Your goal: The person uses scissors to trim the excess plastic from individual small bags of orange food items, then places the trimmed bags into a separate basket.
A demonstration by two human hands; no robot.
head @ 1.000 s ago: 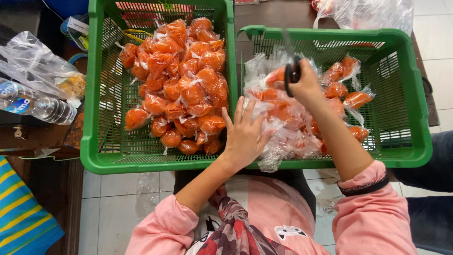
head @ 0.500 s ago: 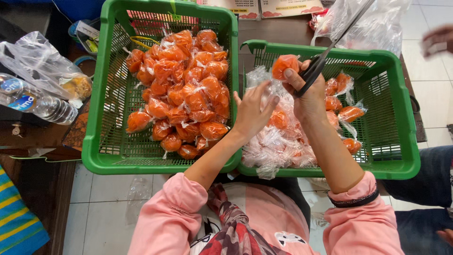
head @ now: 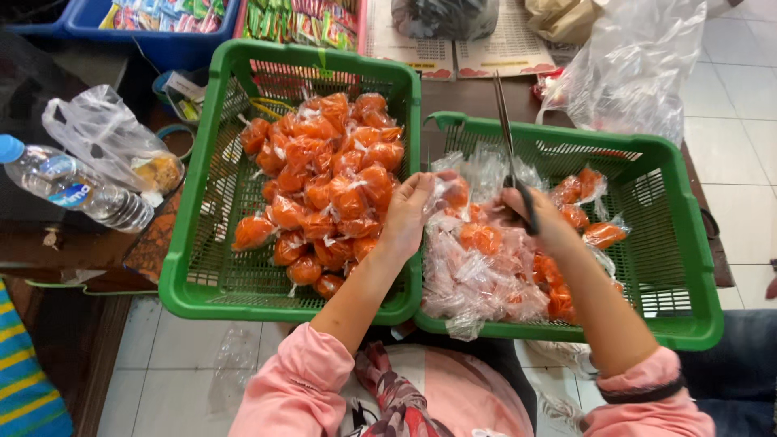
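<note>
A small clear bag of orange snack (head: 455, 193) sits pinched in the grip of the left hand (head: 409, 212), above the left part of the right green basket (head: 688, 243). Just right of it, the right hand (head: 541, 218) is closed on a pair of scissors (head: 508, 146), blades pointing to the far side. Under both hands lie loose clear bags (head: 486, 267). The left green basket (head: 194, 251) holds a heap of filled orange bags (head: 324, 186). A water bottle (head: 73, 190) lies far left on the tabletop.
</note>
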